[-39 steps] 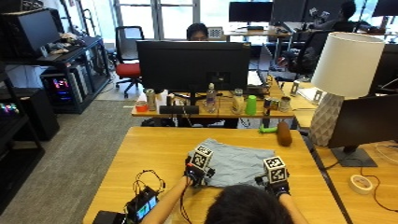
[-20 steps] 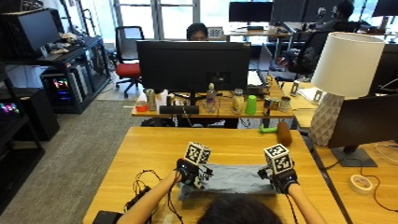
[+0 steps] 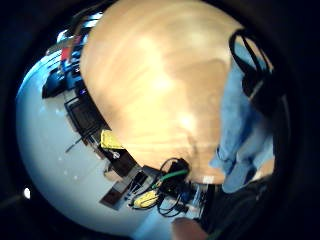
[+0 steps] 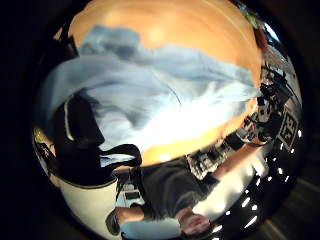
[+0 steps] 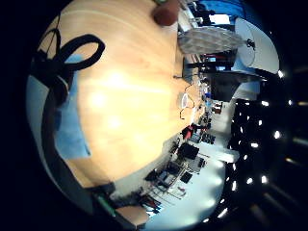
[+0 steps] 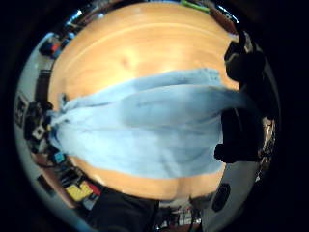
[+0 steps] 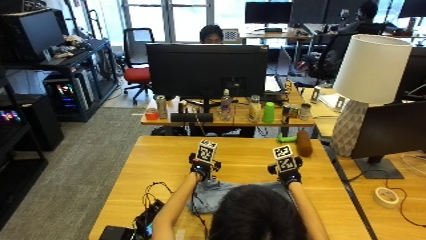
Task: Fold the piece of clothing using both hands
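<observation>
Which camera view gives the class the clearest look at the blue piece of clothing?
The right thumb side palm view: the blue piece of clothing spreads across most of it, over the wooden table. The left thumb side palm view shows much too. Both little finger side views catch only an edge, and the person's head hides most in the outside view.

Outside view high behind the person, four palm views near, sharing table

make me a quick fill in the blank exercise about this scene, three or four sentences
1. The garment held over the table is light ____ in colour.
2. The left hand and right hand each wear a ____ glove.
3. The table is made of ____.
4. The white lamp stands to the person's ____.

Missing words: blue; black; wood; right
</observation>
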`<act>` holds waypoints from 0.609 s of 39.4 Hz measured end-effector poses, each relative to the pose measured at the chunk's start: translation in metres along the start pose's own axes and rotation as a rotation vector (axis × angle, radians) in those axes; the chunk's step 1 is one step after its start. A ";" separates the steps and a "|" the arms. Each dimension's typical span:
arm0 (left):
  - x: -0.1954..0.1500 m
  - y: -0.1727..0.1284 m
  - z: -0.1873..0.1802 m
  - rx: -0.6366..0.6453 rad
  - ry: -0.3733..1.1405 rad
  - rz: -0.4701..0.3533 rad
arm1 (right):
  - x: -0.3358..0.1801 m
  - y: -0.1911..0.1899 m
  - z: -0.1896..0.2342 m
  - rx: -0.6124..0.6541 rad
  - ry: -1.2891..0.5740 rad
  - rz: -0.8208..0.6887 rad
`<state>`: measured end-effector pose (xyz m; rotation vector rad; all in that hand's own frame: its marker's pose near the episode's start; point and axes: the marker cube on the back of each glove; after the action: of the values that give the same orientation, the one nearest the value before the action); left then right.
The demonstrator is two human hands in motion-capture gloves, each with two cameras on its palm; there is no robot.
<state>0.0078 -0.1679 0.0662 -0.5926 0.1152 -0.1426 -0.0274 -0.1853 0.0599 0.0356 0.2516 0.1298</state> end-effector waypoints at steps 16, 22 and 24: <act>0.038 0.029 -0.011 0.368 -0.075 0.155 | 0.043 0.042 0.017 -0.084 0.039 0.013; 0.055 0.044 0.015 0.313 -0.075 0.252 | 0.045 0.049 0.032 -0.201 0.171 0.051; 0.054 0.048 0.026 0.227 -0.103 0.203 | 0.047 0.047 0.035 -0.203 0.241 0.080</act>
<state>0.0701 -0.1232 0.0573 -0.3585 0.0576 0.0719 0.0203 -0.1328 0.0845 -0.1729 0.4763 0.2390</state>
